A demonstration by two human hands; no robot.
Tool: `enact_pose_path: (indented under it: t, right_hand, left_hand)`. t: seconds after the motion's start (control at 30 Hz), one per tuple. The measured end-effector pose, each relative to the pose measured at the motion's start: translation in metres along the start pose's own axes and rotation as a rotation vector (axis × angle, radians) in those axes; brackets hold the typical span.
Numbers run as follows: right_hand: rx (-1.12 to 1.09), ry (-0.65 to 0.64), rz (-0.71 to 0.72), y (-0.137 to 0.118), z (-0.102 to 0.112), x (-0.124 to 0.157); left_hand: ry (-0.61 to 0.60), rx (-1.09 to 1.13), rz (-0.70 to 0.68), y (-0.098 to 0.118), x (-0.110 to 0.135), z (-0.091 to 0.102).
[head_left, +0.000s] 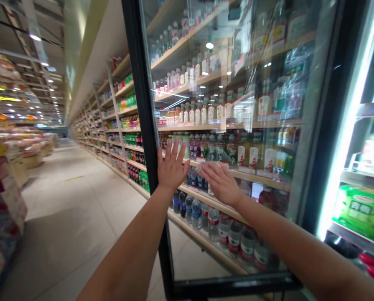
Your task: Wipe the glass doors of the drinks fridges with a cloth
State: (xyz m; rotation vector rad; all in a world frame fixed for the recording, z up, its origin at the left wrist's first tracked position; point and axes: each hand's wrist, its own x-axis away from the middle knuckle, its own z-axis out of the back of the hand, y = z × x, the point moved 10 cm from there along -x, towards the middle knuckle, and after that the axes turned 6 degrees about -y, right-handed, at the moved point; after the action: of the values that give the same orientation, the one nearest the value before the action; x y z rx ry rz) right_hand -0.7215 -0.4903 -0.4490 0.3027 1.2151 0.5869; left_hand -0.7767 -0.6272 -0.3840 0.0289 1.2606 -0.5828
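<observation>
A glass cooler door (224,279) with a black frame stands swung out in front of me. My left hand (172,167) is open, palm toward the glass, fingers spread, close beside the frame's left upright. To its right, my right hand (222,183) is stretched out with its fingers straight and near each other against the pane. A small pale patch shows at the right fingertips; whether it is a reflection or something thin under them I cannot make out. Through the glass, shelves of bottled drinks (213,221) are visible, mixed with reflections.
On the right is the lit cooler interior with a green package (359,211) and red-capped bottles (368,260). Long drink shelves (124,113) run along the aisle behind the door. Tiled floor (89,200) stretches away at left, past blurred display stands (1,217).
</observation>
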Motion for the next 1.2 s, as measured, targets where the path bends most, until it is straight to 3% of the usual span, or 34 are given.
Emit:
enact_pose_path:
  t: [0.07,0.1,0.23,0.3,0.47,0.63,0.77,0.83,0.97,1.03,1.2]
  right_hand:
    - [-0.019,-0.034,0.136,-0.015,-0.004,0.010]
    - [-0.019,-0.036,0.125,-0.012,-0.004,0.012]
    - [0.017,0.050,-0.250,0.034,0.007,0.018]
    - [0.022,0.071,-0.334,0.040,0.009,0.023]
    - [0.014,0.025,-0.219,0.018,0.005,0.015]
    - [0.012,0.017,-0.250,0.010,0.002,-0.005]
    - [-0.042,-0.028,-0.015,-0.034,-0.012,-0.003]
    - [-0.043,-0.034,0.065,-0.043,-0.012,-0.006]
    - [0.020,0.038,-0.148,-0.010,0.002,-0.029]
    - [0.022,0.039,-0.183,-0.009,0.001,-0.031]
    - [-0.087,-0.073,0.204,-0.070,-0.022,-0.004]
  left_hand:
    - [0.003,-0.004,-0.001,0.000,0.000,0.000]
    - [0.007,-0.002,0.000,-0.001,0.000,0.000]
    - [0.023,0.002,-0.001,-0.002,0.000,0.000]
    - [0.032,0.001,-0.007,-0.001,0.000,0.000]
    - [0.040,0.025,-0.010,-0.002,0.000,-0.001]
    - [0.053,0.042,-0.004,-0.002,0.001,0.000]
    - [0.032,0.047,0.001,-0.003,0.000,-0.002]
    - [0.027,0.046,-0.006,-0.003,0.001,-0.004]
    - [0.052,0.059,-0.024,-0.003,0.003,-0.002]
    - [0.057,0.085,-0.024,-0.004,0.004,-0.002]
    - [0.033,0.130,-0.006,-0.007,0.003,-0.004]
